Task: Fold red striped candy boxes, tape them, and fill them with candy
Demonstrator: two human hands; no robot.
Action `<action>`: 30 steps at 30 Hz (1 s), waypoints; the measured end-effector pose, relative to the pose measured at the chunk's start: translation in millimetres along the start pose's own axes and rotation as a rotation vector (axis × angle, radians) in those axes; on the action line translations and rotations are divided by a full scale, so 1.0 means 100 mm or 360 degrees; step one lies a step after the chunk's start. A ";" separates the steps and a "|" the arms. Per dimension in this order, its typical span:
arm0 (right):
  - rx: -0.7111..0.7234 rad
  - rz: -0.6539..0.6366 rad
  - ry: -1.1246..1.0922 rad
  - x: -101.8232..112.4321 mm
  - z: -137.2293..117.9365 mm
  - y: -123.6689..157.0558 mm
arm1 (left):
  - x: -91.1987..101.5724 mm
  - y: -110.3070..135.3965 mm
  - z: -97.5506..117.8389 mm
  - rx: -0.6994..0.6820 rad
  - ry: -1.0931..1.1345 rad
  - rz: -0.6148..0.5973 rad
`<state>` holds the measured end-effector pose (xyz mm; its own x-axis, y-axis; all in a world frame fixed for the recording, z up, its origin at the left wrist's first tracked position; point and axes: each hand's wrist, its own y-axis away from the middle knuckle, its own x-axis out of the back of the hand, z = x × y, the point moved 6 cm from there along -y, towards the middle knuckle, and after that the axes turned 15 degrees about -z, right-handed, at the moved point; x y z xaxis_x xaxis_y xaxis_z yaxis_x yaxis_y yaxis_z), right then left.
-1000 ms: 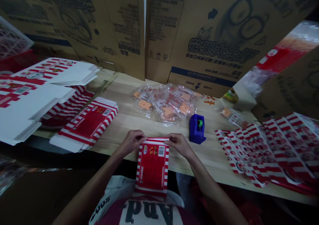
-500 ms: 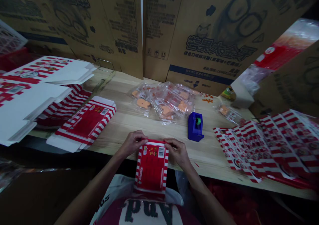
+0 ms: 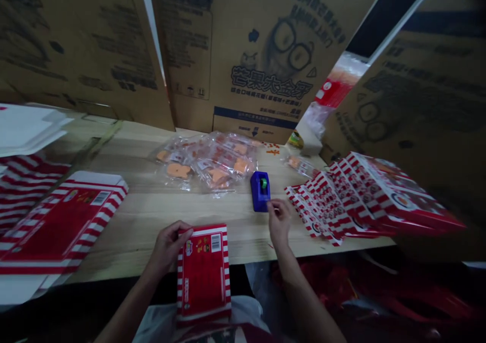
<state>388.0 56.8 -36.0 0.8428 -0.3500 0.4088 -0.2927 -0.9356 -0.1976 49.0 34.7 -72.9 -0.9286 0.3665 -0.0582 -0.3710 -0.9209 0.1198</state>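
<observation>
My left hand (image 3: 167, 243) grips the upper left corner of a red and white striped carton (image 3: 204, 272), which stands on its end at the near table edge against my lap. My right hand (image 3: 280, 221) has left the carton and sits just below a small blue tape dispenser (image 3: 260, 190), fingers loosely curled and apart, with nothing visible in them. Behind the dispenser lies a heap of clear packets with orange snacks (image 3: 207, 160).
Flat striped cartons are fanned out at the right (image 3: 357, 196) and stacked at the left (image 3: 56, 221). Large brown cardboard boxes (image 3: 258, 54) wall in the back of the wooden table (image 3: 152, 206). A white stack (image 3: 26, 128) lies far left.
My right hand let go of the carton's top and moved right to the blue tape dispenser. The view has swung to the right. My left hand still holds the carton.
</observation>
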 end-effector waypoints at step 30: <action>-0.0150 0.0242 -0.0340 -0.13 0.61 0.22 | 0.03 -0.43 0.22 -0.0101 0.0002 -0.0002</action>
<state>398.2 43.5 -99.5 0.8592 -0.4784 0.1814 -0.4555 -0.8767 -0.1545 62.0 77.9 -56.0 -0.9280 0.3677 -0.0595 -0.3709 -0.9270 0.0565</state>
